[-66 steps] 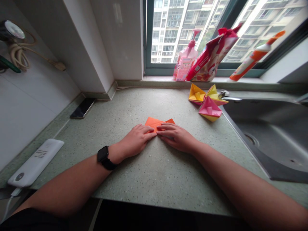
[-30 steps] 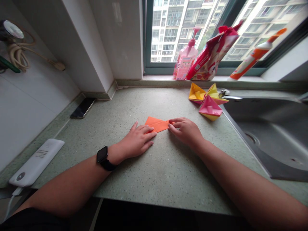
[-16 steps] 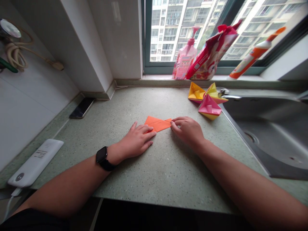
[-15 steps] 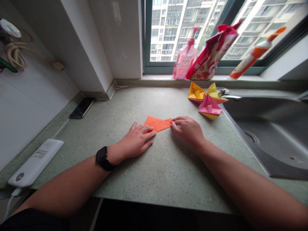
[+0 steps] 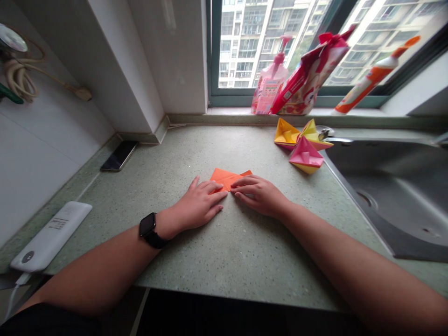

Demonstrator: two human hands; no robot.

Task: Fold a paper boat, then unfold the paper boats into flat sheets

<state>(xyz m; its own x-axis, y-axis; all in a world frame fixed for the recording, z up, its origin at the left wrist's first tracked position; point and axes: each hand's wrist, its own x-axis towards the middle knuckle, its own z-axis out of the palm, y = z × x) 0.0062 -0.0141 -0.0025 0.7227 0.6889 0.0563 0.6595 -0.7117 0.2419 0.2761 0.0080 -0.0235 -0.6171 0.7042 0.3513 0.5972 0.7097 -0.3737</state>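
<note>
A folded piece of orange paper lies flat on the speckled green countertop. My left hand, with a black watch on its wrist, rests on the paper's left part, fingers stretched out and apart. Over the paper's lower right edge lies my right hand, its fingers extended and the fingertips pressing the paper near its middle. Both hands hide parts of the paper's lower edge. Neither hand lifts it off the counter.
Folded yellow, orange and pink paper shapes sit beside the steel sink. A phone and a white power bank lie on the left. A pink pump bottle, a red bag and an orange-white bottle stand by the window.
My right hand has slid left along the paper, from its right tip to near its middle. My left hand has stayed in place.
</note>
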